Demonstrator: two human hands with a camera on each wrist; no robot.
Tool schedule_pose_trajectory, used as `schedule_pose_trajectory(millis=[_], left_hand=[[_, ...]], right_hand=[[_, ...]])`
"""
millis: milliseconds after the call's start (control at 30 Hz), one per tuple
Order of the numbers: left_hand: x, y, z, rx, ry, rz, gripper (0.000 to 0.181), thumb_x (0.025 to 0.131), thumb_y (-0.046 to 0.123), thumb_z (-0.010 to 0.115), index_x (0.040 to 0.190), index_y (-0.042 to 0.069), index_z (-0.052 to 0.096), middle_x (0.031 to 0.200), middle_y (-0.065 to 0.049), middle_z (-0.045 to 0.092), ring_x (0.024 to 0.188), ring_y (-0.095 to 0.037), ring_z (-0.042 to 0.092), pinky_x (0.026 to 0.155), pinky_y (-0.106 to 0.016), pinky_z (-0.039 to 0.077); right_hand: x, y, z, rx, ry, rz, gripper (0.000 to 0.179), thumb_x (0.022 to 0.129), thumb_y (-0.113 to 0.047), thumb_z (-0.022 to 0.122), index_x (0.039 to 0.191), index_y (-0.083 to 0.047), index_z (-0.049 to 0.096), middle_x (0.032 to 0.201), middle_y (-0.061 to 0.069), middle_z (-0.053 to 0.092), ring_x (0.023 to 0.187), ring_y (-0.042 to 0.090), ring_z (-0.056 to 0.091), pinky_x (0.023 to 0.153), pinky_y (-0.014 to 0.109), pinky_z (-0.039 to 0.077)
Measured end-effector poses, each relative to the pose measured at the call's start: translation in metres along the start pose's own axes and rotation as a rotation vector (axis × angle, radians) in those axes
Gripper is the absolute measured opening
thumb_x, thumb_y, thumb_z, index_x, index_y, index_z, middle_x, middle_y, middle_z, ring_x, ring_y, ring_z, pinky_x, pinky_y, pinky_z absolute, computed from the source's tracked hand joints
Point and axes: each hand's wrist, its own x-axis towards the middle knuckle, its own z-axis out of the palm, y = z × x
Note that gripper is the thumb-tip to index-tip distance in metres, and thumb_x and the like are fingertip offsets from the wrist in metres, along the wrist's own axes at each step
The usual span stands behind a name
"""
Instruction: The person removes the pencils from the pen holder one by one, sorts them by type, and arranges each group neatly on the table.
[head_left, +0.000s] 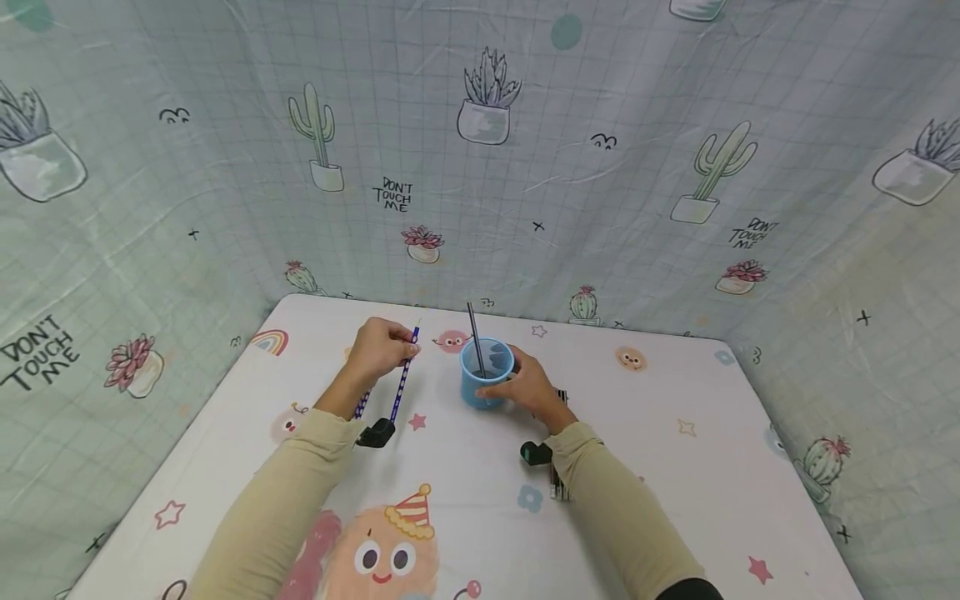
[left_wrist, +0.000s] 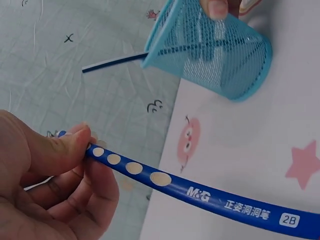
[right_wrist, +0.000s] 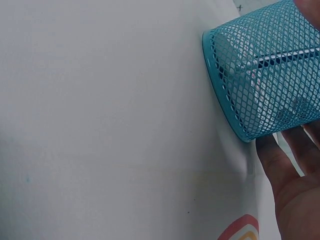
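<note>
My left hand pinches a blue pencil near one end between thumb and fingers. In the left wrist view, the pencil shows pale oval dimples and white "2B" lettering. To its right, my right hand grips a light-blue mesh pen holder, thumb on the near side and fingers around the far side. One dark pencil leans inside the holder and sticks out above its rim. The right wrist view shows the holder's base close to the white tabletop, fingers along its side.
Another blue dotted pencil lies partly hidden behind the left wrist. Black-and-white striped pencils lie under the right forearm, which covers their middle. A patterned cloth hangs behind the white table and along its sides.
</note>
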Motion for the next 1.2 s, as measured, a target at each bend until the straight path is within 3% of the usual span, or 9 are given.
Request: schedule_pose_trajectory(millis=[167, 500, 900, 1200], left_hand=[[-0.002, -0.012, -0.005, 0.057, -0.01, -0.037, 0.025, 0.097, 0.009, 0.072, 0.118, -0.005, 0.073, 0.112, -0.022, 0.076, 0.088, -0.02, 0.075, 0.082, -0.033, 0.065], [-0.002, -0.035, -0.012, 0.083, -0.044, -0.044, 0.024, 0.097, 0.008, 0.072, 0.117, -0.006, 0.072, 0.111, -0.022, 0.073, 0.085, -0.017, 0.071, 0.073, -0.027, 0.062], [-0.004, -0.049, -0.018, 0.108, -0.061, -0.089, 0.017, 0.094, 0.005, 0.075, 0.107, -0.006, 0.072, 0.098, -0.017, 0.072, 0.074, -0.015, 0.068, 0.075, -0.035, 0.064], [-0.005, -0.056, -0.022, 0.177, -0.045, -0.132, 0.021, 0.091, 0.007, 0.079, 0.106, -0.006, 0.074, 0.098, -0.019, 0.072, 0.07, -0.015, 0.067, 0.065, -0.028, 0.059]], right_hand=[[0.001, 0.002, 0.001, -0.004, 0.005, -0.002, 0.094, 0.071, -0.019, 0.098, 0.151, -0.016, 0.051, 0.149, 0.007, 0.061, 0.144, 0.031, 0.053, 0.122, 0.057, 0.04], [0.002, 0.004, 0.002, -0.018, 0.008, 0.011, 0.095, 0.07, -0.02, 0.099, 0.151, -0.016, 0.051, 0.149, 0.006, 0.061, 0.144, 0.03, 0.053, 0.122, 0.055, 0.041], [0.0, 0.001, 0.001, -0.018, 0.004, 0.03, 0.096, 0.07, -0.022, 0.099, 0.152, -0.017, 0.051, 0.15, 0.006, 0.06, 0.145, 0.031, 0.051, 0.123, 0.057, 0.04], [0.002, 0.003, 0.001, -0.047, 0.013, 0.021, 0.094, 0.071, -0.023, 0.098, 0.152, -0.016, 0.051, 0.149, 0.007, 0.061, 0.145, 0.032, 0.052, 0.122, 0.059, 0.039]])
